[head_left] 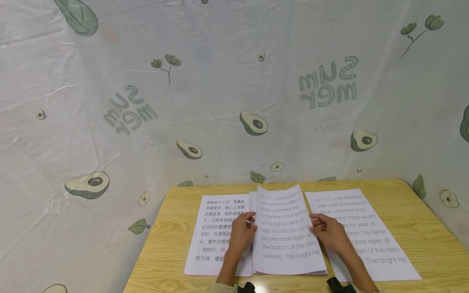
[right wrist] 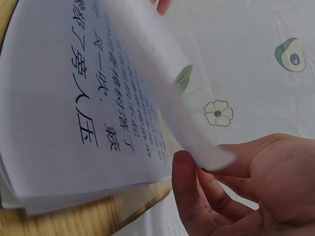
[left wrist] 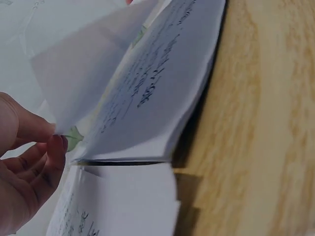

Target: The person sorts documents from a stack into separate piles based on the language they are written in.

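Both hands hold a single white sheet (head_left: 282,228) with English print, raised over the middle paper stack (right wrist: 44,128). My left hand (head_left: 242,234) pinches the sheet's left edge between thumb and fingertips, as the left wrist view shows close up. At the opposite edge, my right hand (head_left: 331,234) pinches it between thumb and index finger, and the paper curls there. Chinese characters show on the stack's top page under the lifted sheet in the right wrist view. In the head view the held sheet covers most of that stack.
Left of the middle stack lies a pile with Chinese print (head_left: 205,244), partly behind the left forearm. A pile with English print (head_left: 388,250) lies to the right, under the right forearm. The wooden table (head_left: 157,244) meets an avocado-patterned cloth (head_left: 220,101) at its back edge.
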Available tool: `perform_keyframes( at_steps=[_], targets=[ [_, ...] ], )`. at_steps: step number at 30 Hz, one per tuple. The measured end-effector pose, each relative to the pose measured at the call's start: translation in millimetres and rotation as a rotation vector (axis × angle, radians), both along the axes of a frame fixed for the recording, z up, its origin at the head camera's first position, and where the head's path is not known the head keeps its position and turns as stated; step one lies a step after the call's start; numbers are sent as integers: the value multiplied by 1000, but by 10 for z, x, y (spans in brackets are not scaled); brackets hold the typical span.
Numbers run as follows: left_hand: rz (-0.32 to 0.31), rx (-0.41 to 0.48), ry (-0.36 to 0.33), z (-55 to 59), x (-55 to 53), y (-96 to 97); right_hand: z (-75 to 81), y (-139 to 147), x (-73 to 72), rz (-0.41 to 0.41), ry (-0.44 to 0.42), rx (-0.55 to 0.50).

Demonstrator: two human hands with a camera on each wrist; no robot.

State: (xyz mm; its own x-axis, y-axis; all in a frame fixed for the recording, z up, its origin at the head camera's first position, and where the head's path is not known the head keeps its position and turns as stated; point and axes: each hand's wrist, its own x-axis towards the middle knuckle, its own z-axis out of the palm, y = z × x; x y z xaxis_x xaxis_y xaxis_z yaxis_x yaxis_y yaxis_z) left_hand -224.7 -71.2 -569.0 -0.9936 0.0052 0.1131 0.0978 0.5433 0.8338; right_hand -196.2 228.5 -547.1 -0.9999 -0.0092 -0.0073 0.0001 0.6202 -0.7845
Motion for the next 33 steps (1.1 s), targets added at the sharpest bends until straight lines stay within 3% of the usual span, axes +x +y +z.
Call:
perform_keyframes(
  at_steps=[10, 18, 33],
  targets=[
    [25, 212, -66, 32, -35, -102, 41, 80, 6, -10, -54, -142],
    [5, 382, -130, 43, -37, -161, 1, 114, -11, -4, -97, -257],
    [2, 449, -138, 48, -40, -114, 1, 190, -3, -8, -160, -328]
  ],
)
